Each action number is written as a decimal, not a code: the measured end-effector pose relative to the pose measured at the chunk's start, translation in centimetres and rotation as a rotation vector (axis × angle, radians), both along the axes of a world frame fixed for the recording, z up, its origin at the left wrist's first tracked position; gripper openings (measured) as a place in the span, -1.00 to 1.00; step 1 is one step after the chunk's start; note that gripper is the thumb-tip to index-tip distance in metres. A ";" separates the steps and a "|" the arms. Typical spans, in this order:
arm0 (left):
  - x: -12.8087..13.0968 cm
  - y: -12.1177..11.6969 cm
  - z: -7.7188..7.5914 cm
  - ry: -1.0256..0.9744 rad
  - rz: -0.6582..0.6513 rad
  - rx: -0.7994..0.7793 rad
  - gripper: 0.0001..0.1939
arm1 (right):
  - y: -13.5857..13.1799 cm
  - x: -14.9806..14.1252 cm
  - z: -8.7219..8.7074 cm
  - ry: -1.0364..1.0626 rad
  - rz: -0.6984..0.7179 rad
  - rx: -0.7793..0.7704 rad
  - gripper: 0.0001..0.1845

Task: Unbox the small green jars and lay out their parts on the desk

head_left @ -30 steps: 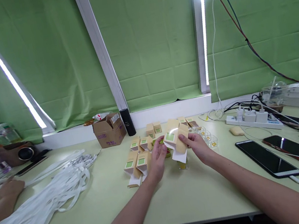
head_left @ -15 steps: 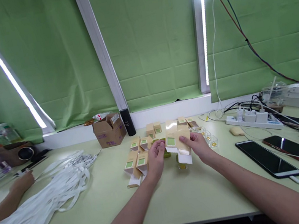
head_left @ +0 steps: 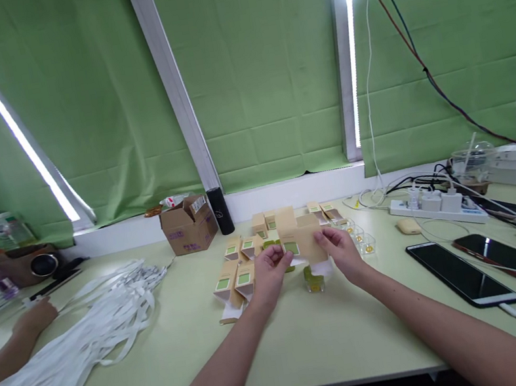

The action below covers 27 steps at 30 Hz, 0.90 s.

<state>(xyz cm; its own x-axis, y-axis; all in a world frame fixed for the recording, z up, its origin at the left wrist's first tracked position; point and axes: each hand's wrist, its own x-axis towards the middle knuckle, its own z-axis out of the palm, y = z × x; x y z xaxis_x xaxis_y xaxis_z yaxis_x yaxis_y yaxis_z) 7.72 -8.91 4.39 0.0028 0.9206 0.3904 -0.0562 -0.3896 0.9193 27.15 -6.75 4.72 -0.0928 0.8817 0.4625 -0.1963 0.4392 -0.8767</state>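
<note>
A light brown cardboard box [head_left: 307,243], unfolded with its flaps out, is held up between both hands. My left hand [head_left: 270,275] pinches its left edge by the green square label. With thumb and fingers closed, my right hand [head_left: 342,251] grips its right side. Below the box stands a small clear container with green and yellow in it [head_left: 314,281]. Green items behind my left hand are partly hidden. Several similar boxes [head_left: 244,278] with green labels stand left of my left hand. Small clear cups [head_left: 367,243] with yellow centres sit behind my right hand.
White straps [head_left: 97,328] lie heaped at left, beside another person's hand [head_left: 35,319]. An open brown carton [head_left: 188,225] and a black cylinder [head_left: 220,211] stand at the back. Phones [head_left: 462,272] with cables and a power strip [head_left: 438,208] lie at right.
The box in my hands has turned and flattened toward me. My left hand, apart from it before, now touches its left edge. The other person's hand shifted right.
</note>
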 end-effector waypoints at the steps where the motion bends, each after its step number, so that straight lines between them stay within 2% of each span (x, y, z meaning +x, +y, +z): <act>1: -0.1 0.1 -0.1 0.011 0.029 0.020 -0.60 | 0.0 0.1 0.0 0.012 -0.007 0.033 -0.49; 4: -0.4 0.3 -0.2 0.114 0.167 0.209 -0.71 | 0.3 0.4 -0.2 0.030 -0.115 0.111 -0.53; 7: -0.7 0.1 0.1 0.332 0.355 0.592 -0.92 | 1.1 0.7 -0.7 0.040 -0.240 0.127 -0.57; 10: -1.1 -0.4 0.7 0.544 0.503 0.965 -0.80 | 1.9 0.8 -1.3 0.047 -0.312 0.103 -0.59; 13: -1.5 -0.9 1.2 0.686 0.581 1.133 -0.71 | 2.5 0.8 -1.9 0.042 -0.323 0.069 -0.60; 17: -1.7 -1.2 1.4 0.798 0.620 1.187 -0.70 | 2.8 0.6 -2.4 0.048 -0.325 0.044 -0.62; 20: -1.5 -1.1 1.3 0.776 0.624 1.168 -0.73 | 3.1 0.5 -2.5 0.051 -0.346 0.031 -0.64; 24: -1.3 -0.5 1.4 0.602 0.619 1.005 -0.85 | 2.8 0.5 -2.4 -0.034 -0.366 0.031 -0.71; 27: -1.3 0.0 1.9 0.482 0.671 0.785 -0.93 | 1.8 0.3 -2.0 -0.172 -0.379 0.100 -0.75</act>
<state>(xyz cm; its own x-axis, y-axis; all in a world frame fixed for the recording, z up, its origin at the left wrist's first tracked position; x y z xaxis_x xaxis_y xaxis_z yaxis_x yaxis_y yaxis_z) 6.38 -8.87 6.32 -0.0923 0.2950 0.9510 0.6738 -0.6847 0.2777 27.47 -4.92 2.70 0.1457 0.8199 0.5536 0.1410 0.5366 -0.8320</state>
